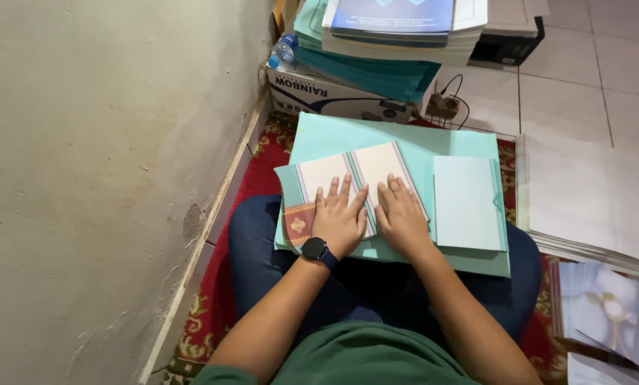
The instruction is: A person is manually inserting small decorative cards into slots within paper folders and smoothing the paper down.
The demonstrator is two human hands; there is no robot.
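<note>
Two hands lie flat on an open folded card resting on a mint-green sheet across the lap: left hand and right hand side by side, fingers slightly spread, pressing down. Beyond, a cardboard box bears stacked papers.

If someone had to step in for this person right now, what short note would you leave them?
Left hand: flat, palm down on the left half of the folded cream card.
Right hand: flat on its right half, beside the centre seam.
The card lies on a pile of teal sheets across the lap; a pale blue folded card sits to the right.
Done: both flaps folded in.
Left: cannot tell.
</note>
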